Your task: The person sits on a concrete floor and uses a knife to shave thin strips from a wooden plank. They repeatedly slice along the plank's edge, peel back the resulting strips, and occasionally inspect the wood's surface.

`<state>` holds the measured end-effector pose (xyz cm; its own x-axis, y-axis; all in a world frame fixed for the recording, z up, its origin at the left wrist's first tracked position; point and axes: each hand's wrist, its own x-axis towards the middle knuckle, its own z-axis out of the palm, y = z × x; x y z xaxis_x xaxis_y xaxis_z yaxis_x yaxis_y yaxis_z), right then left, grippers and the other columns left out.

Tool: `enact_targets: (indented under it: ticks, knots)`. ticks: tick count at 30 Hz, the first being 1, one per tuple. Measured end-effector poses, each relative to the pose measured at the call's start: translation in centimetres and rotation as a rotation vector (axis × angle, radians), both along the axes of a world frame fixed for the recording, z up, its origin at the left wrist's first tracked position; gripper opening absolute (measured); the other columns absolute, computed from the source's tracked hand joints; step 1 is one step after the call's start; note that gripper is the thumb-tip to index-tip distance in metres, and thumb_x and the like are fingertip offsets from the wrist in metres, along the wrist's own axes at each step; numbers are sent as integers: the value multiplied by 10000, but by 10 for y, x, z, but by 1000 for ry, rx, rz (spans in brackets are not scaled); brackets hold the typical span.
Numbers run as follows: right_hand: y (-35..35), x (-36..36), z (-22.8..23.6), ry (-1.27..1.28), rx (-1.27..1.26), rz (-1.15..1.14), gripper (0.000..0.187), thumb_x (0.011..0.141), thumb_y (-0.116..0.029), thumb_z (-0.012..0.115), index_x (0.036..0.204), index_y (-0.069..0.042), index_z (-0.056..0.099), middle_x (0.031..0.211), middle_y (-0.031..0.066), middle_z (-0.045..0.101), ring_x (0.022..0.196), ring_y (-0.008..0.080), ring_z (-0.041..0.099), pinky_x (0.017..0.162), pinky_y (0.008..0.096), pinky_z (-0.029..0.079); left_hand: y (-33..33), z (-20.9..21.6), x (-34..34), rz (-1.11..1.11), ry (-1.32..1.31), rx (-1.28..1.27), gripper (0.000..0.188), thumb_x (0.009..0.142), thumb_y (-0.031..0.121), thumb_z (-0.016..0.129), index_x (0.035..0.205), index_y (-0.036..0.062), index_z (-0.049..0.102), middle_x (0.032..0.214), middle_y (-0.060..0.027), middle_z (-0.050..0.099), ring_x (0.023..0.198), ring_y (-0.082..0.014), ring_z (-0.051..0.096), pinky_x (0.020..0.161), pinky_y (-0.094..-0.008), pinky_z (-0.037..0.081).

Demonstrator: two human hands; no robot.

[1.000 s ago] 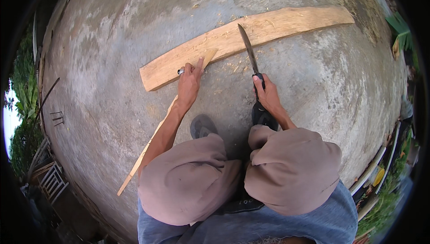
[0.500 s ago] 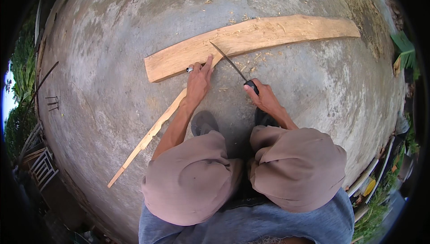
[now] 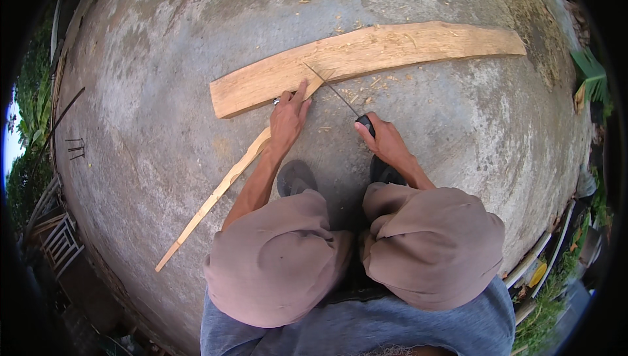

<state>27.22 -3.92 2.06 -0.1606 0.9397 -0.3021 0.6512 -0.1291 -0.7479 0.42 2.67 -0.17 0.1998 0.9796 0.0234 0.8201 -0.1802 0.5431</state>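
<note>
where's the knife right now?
Head view, just above centre: the knife is in the right hand, blade slanting up-left past the upper end of the thin wooden strip, its tip seen against the thick plank.

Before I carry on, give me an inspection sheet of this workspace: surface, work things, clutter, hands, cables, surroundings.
Surface: rough concrete floor, patchy and stained.
Work things: plank flat on the floor; strip with its far end over the plank's near edge; knife, blade across that end, contact unclear.
Clutter: wood chips beside the plank, more on and beyond it.
Hands: left hand on the strip by the plank's near edge; right hand around the knife's handle.
Cables: nothing seen.
Surroundings: plants and a white frame at the left rim; green leaf and pale poles at the right.
</note>
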Motion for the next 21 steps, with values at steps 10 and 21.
enact_targets:
  ticks: [10,21]
  knots:
    - [7,-5,-4,-68,58,16,429,1073,-420,543,1183,-6,538,846,275,699,818,496,688,709,556,529,1,-2,-3,144,-232,3,333,959,234,758,1191,-3,727,966,-249,749,925,-405,736,811,-436,554]
    - [33,-16,8,-129,188,27,436,1061,-425,571,1129,5,561,853,285,705,806,494,698,681,559,538,14,27,0,132,-295,-225,392,1059,333,612,944,-19,738,657,-118,666,623,-238,634,637,-398,493]
